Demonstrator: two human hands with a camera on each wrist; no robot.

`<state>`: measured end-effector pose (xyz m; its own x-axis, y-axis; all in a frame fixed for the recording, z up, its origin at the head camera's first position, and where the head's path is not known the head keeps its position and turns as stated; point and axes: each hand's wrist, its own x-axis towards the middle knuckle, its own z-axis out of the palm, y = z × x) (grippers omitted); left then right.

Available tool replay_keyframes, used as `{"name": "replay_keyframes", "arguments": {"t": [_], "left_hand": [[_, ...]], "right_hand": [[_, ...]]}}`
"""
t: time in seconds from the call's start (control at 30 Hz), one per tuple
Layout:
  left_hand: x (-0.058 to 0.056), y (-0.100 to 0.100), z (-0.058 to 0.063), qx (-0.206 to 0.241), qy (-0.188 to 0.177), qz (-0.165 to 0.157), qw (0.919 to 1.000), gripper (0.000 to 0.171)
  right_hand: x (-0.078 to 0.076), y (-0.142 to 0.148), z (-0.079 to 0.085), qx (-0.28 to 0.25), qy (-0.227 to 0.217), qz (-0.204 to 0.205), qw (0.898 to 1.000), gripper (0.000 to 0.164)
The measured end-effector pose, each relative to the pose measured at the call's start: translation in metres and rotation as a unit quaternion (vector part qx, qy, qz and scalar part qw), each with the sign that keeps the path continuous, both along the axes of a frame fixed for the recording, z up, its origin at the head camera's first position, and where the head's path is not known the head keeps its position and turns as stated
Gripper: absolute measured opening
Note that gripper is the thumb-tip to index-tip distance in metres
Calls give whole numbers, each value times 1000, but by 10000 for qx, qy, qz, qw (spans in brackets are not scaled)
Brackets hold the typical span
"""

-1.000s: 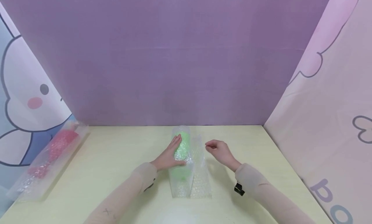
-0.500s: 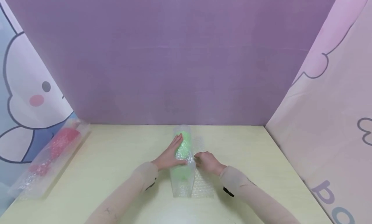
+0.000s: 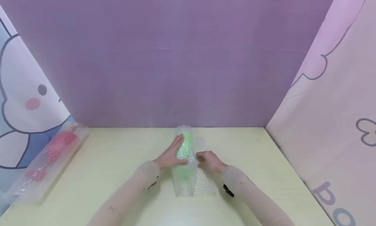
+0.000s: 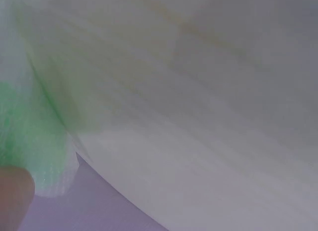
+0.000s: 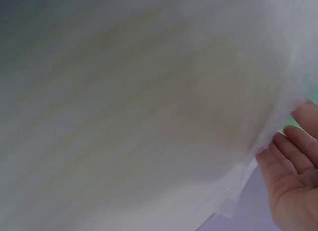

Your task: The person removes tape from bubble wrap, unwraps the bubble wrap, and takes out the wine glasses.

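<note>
At the far left of the table point(image 3: 117, 147) lies a wrapped red bundle point(image 3: 60, 146); mid-table, the left hand point(image 3: 172, 156) rests spread on a wrapped green bundle point(image 3: 185, 149). Rightmost, the right hand point(image 3: 211, 161) touches its edge, pinch unclear; uneven pressure could skew it.

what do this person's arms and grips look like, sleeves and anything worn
Long, pale pinkish-beige sleeves: the left sleeve has a small dark x-like mark. A black item shows beneath the cuff of the right sleeve; something dark at the left cuff is mostly hidden. Left grip and right grip appear ungloved.
</note>
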<state>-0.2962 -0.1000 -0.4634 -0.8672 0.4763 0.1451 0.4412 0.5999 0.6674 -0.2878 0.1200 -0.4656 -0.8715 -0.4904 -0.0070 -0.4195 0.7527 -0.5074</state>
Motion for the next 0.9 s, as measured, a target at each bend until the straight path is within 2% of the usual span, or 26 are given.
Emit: {"name": "replay_keyframes", "arguments": {"t": [0.3, 0.53, 0.9], "left_hand": [[-1, -6, 2, -12, 11, 193, 9998, 109], [1, -20, 4, 49, -124, 308, 9994, 112], [12, -37, 11, 255, -503, 573, 9968, 109]], "right_hand": [[0, -5, 11, 83, -95, -152, 9998, 44], [2, -7, 13, 106, -230, -306, 9992, 45], [1, -6, 10, 177, -209, -417, 9988, 45]]}}
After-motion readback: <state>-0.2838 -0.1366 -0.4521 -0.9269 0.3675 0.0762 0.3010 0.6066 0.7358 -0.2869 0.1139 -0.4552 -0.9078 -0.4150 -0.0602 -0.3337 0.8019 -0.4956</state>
